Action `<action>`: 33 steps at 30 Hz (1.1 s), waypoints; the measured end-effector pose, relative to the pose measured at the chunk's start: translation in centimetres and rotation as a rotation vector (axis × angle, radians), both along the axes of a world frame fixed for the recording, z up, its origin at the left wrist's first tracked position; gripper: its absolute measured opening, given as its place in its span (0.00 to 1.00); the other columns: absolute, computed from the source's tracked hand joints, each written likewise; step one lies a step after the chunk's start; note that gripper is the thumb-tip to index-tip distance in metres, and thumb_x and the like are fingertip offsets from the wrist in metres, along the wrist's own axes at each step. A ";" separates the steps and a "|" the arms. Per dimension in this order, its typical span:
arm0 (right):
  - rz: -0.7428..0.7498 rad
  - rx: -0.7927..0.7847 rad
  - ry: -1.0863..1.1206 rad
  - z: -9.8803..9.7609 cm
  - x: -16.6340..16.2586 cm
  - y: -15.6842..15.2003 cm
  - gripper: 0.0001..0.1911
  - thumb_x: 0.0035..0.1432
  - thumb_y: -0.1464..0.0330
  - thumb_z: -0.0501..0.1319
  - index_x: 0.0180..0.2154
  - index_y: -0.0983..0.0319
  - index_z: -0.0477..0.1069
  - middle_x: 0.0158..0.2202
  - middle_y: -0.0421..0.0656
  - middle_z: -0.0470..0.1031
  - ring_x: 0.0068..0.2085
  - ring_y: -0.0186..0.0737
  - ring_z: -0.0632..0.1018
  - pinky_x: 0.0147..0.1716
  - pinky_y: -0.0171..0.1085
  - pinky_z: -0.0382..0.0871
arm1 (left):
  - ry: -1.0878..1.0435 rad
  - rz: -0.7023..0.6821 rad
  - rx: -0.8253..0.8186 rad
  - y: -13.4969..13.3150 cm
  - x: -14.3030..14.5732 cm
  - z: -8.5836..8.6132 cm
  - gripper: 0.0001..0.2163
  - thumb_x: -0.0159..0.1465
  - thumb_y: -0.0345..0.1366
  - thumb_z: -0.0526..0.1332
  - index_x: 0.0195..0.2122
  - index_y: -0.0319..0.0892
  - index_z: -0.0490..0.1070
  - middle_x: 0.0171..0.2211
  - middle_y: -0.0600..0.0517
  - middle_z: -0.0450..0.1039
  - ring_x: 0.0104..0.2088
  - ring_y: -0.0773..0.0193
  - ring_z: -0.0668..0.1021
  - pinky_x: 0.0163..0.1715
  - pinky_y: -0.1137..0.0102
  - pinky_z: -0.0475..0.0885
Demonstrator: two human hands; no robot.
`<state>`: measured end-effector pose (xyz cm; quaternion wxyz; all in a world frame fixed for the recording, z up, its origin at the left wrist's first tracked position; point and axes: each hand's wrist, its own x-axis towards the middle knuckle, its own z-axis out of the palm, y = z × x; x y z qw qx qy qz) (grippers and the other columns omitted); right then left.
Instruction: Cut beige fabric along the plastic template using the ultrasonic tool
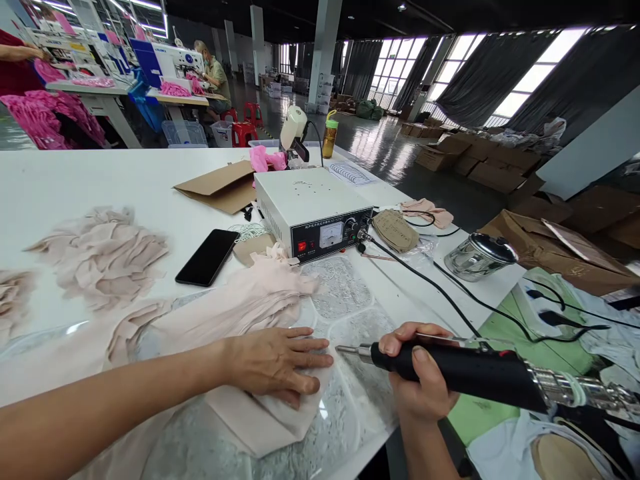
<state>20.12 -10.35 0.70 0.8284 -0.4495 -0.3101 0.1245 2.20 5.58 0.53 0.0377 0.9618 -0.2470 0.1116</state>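
My left hand (280, 367) lies flat with fingers apart on pale pink fabric (270, 423), which is spread over a clear, grey-patterned sheet (345, 293). My right hand (423, 373) is wrapped around a black ultrasonic handpiece (460, 377). Its narrow metal tip points left, close to the left fingertips and the fabric edge; whether it touches the sheet I cannot tell. More pale pink fabric (240, 293) is bunched behind my left hand. A white control box (315, 200) with a dial and red switch stands beyond, with a black cable plugged into its front.
Left lie a black phone (207, 257) and a fabric heap (107, 257). Brown cardboard (220, 187) lies behind. A glass jar (477, 257) stands near the right edge, with cables alongside. Cartons (565, 247) and a power strip (545, 307) are at right. People work at sewing machines behind.
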 end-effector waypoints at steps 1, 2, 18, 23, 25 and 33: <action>-0.002 0.001 0.001 0.0 0.0 0.0 0.06 0.54 0.65 0.61 0.36 0.57 0.68 0.30 0.37 0.68 0.23 0.33 0.71 0.24 0.39 0.71 | -0.007 0.010 -0.013 0.0 -0.1 -0.1 0.12 0.66 0.46 0.64 0.41 0.44 0.71 0.61 0.46 0.67 0.64 0.55 0.66 0.63 0.60 0.63; -0.003 0.002 0.001 -0.1 0.1 0.0 0.07 0.54 0.65 0.61 0.36 0.57 0.68 0.30 0.37 0.67 0.23 0.33 0.71 0.24 0.39 0.70 | -0.010 0.019 -0.022 -0.1 -0.1 -0.3 0.11 0.66 0.46 0.64 0.41 0.45 0.71 0.61 0.46 0.68 0.64 0.56 0.66 0.63 0.60 0.63; 0.105 -0.007 0.118 1.3 -0.9 -2.3 0.08 0.50 0.70 0.59 0.35 0.58 0.71 0.27 0.38 0.70 0.20 0.32 0.69 0.18 0.37 0.67 | -0.015 0.017 0.078 -0.4 0.0 -0.6 0.10 0.70 0.46 0.58 0.41 0.48 0.73 0.60 0.50 0.69 0.60 0.55 0.70 0.59 0.61 0.66; 0.115 -0.029 0.049 1.1 -1.2 -2.3 0.08 0.51 0.70 0.59 0.36 0.58 0.72 0.27 0.38 0.71 0.20 0.32 0.69 0.18 0.37 0.66 | -0.013 0.015 0.078 -0.4 0.1 -0.8 0.10 0.70 0.46 0.58 0.41 0.48 0.73 0.60 0.50 0.69 0.60 0.55 0.70 0.58 0.61 0.67; 0.114 -0.028 0.039 1.1 -1.2 -2.2 0.08 0.51 0.69 0.60 0.36 0.58 0.72 0.27 0.38 0.70 0.20 0.32 0.69 0.18 0.37 0.67 | -0.035 0.007 0.044 -0.3 0.0 -0.9 0.09 0.70 0.45 0.59 0.41 0.47 0.73 0.59 0.49 0.70 0.60 0.54 0.71 0.58 0.61 0.67; 0.173 -0.002 0.016 1.1 -1.0 -2.1 0.07 0.52 0.71 0.60 0.36 0.60 0.71 0.28 0.38 0.72 0.20 0.32 0.71 0.19 0.37 0.70 | 0.063 0.017 0.018 -0.3 0.0 -0.6 0.07 0.69 0.43 0.61 0.41 0.47 0.72 0.61 0.48 0.68 0.62 0.54 0.69 0.60 0.60 0.65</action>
